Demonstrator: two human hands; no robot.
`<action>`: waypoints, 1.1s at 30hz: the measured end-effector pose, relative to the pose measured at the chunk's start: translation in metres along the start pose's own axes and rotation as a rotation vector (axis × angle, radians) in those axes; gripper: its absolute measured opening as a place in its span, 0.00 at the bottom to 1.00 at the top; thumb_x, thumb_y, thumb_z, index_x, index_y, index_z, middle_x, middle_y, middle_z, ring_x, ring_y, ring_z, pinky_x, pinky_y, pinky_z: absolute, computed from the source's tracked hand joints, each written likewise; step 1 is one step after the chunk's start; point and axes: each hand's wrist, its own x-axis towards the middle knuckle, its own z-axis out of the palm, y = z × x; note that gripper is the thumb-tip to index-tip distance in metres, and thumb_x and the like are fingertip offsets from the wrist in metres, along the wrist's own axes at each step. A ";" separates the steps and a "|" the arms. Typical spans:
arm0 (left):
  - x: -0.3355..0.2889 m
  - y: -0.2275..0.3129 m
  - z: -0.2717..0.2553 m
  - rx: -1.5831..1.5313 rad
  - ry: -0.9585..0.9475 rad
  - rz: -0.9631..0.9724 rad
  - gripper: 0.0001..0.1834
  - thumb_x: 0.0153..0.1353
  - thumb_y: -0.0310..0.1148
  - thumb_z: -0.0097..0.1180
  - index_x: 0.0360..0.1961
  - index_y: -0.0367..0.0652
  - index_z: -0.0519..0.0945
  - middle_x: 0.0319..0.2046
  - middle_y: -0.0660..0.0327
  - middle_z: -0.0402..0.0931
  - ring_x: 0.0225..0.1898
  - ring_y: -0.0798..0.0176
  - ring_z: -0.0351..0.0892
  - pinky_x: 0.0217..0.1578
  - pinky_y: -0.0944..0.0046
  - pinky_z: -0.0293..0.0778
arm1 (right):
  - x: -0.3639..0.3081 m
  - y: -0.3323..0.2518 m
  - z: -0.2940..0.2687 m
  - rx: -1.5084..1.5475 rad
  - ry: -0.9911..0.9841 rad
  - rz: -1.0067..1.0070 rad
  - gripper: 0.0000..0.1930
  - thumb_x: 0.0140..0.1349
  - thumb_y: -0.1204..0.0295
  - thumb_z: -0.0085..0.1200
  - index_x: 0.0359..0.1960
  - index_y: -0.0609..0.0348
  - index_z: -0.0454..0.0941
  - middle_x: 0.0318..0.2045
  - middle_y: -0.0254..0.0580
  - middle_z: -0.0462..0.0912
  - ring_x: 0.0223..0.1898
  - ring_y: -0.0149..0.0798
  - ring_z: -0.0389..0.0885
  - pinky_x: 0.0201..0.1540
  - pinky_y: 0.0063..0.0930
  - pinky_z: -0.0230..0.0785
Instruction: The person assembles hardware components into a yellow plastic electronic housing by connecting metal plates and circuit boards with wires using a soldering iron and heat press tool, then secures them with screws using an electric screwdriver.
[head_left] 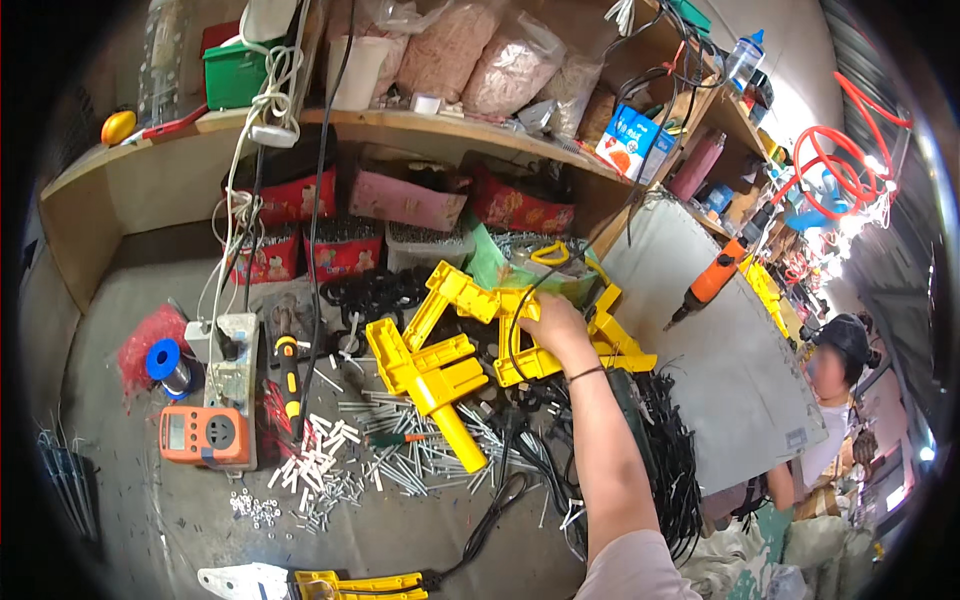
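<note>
A bare right hand (557,325) is stretched over a heap of yellow plastic casings (508,300) on a cluttered grey workbench (370,550), its back turned up and its fingers bent over the parts. The fingertips are partly hidden, so whether a casing is pinched cannot be told. The casings are spread beneath the hand and to either side of it. To the hand's left, further yellow housings (432,392) are laid across loose long screws (410,476); past them, white tubes (312,458) are scattered near a yellow-and-black handled tool (290,368) and an orange meter (208,436). Black cables (672,445) are bunched nearer the body, just right of the forearm (615,460). Beyond the hand, red patterned bins (345,262) are lined up below a wooden shelf (480,132). An orange power screwdriver (715,272) is suspended to the hand's upper right; farther right, a co-worker (830,415) in a dark cap is seen.
</note>
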 end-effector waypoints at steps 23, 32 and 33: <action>0.000 -0.005 0.008 0.096 0.034 0.009 0.20 0.39 0.29 0.58 0.38 0.39 0.72 0.50 0.54 0.66 0.56 0.53 0.63 0.57 0.40 0.54 | -0.218 -0.059 0.015 1.602 0.266 0.042 0.34 0.52 0.85 0.46 0.62 0.58 0.51 0.56 0.54 0.64 0.59 0.46 0.62 0.61 0.40 0.55; 0.001 -0.004 0.009 0.075 0.059 -0.002 0.19 0.39 0.29 0.57 0.38 0.38 0.73 0.50 0.55 0.67 0.56 0.54 0.63 0.58 0.40 0.52 | -0.195 -0.090 0.011 0.015 -0.235 -0.667 0.24 0.43 0.80 0.57 0.47 0.63 0.70 0.45 0.49 0.73 0.49 0.52 0.70 0.54 0.38 0.61; 0.000 -0.005 0.012 0.091 0.064 -0.005 0.20 0.39 0.29 0.57 0.38 0.38 0.73 0.50 0.54 0.67 0.57 0.53 0.63 0.58 0.40 0.52 | -0.197 -0.090 0.011 0.179 -0.175 -0.649 0.23 0.43 0.80 0.56 0.47 0.64 0.70 0.44 0.49 0.73 0.48 0.52 0.70 0.51 0.38 0.63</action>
